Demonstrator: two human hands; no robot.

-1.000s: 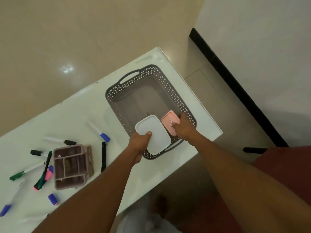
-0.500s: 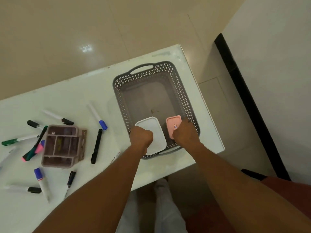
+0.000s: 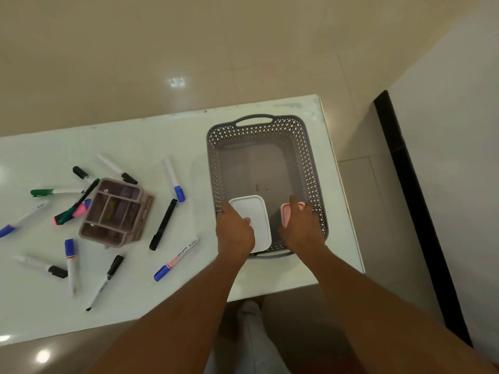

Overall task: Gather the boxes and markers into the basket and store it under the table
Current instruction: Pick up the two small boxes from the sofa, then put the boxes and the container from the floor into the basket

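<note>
Grey perforated plastic basket (image 3: 316,168) with handle cut-outs standing at the 3 o'clock end of the glossy white counter (image 3: 140,136). Left hand (image 3: 234,230) curled around the near-left edge of the flat white rectangular lidded box (image 3: 253,211), low inside the basket's 6 o'clock end. Right hand (image 3: 301,225) closed on the small pink plastic box (image 3: 285,213), tilted on edge just at 3 o'clock of the white one; possibly touching the basket floor, hard to tell. Toward 9 o'clock, scattered whiteboard markers (image 3: 172,178) around a brown compartmented plastic organiser tray (image 3: 116,213), all outside the basket
</note>
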